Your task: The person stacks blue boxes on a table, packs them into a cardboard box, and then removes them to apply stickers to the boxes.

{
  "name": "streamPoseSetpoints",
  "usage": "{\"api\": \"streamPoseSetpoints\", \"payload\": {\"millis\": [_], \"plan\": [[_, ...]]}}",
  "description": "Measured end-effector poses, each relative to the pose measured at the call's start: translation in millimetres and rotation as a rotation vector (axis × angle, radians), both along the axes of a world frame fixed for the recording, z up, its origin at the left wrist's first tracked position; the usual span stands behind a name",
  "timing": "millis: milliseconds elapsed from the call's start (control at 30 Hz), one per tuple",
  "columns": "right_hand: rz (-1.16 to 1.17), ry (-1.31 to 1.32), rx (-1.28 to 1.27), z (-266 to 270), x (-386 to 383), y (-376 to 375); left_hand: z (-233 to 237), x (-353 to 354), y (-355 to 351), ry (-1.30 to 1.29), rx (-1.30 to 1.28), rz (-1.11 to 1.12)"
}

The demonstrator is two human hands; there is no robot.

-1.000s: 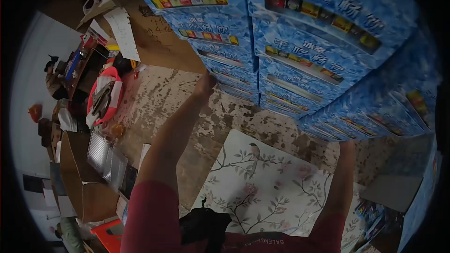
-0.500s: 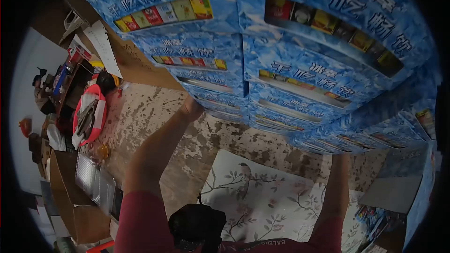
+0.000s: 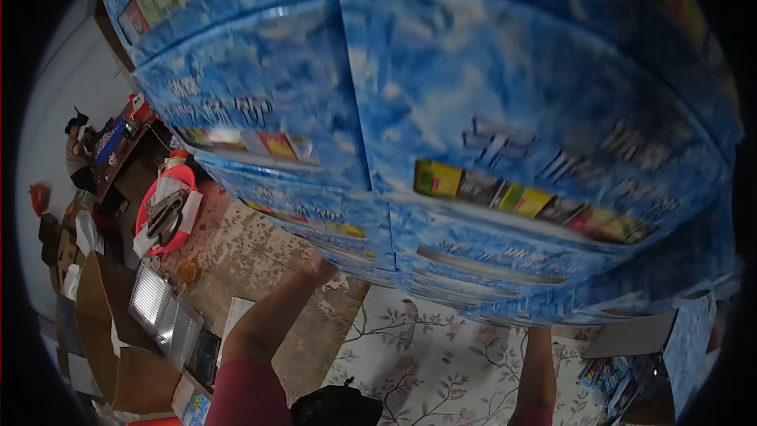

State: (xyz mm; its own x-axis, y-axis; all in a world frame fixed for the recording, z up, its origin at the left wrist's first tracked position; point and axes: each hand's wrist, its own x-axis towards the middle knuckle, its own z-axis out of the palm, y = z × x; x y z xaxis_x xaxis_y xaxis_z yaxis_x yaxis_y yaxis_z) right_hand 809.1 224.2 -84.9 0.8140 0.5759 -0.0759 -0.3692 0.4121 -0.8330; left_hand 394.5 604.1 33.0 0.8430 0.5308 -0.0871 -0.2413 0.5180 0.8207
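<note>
I face the stack of blue printed cardboard cartons [image 3: 505, 150] at twelve o'clock. My left hand [image 3: 319, 267] touches its seven-o'clock corner and my right hand [image 3: 541, 334] its five-o'clock edge. I cannot tell how my fingers sit.

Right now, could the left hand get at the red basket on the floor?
Probably not. The left hand is pressed against the bottom of the blue boxes, and the red basket lies well off to its side. The floor between is open, but the basket looks out of reach.

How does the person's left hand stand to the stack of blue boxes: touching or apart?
Touching. The head view shows the left hand pressed against the bottom corner of the stack of blue boxes, no gap between them.
</note>
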Motion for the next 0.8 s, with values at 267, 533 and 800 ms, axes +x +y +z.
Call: {"api": "streamPoseSetpoints", "payload": {"millis": [267,533,800], "plan": [[0.028,-0.183,0.156,-17,-70,-59,-43,-76,-46,0.112,-0.047,0.071],[0.037,-0.163,0.155,-71,-92,-110,-86,-113,-50,0.057,-0.210,0.087],[0.016,-0.117,0.074,-9,-80,-127,-67,-128,-72,0.487,-0.098,0.088]]}}
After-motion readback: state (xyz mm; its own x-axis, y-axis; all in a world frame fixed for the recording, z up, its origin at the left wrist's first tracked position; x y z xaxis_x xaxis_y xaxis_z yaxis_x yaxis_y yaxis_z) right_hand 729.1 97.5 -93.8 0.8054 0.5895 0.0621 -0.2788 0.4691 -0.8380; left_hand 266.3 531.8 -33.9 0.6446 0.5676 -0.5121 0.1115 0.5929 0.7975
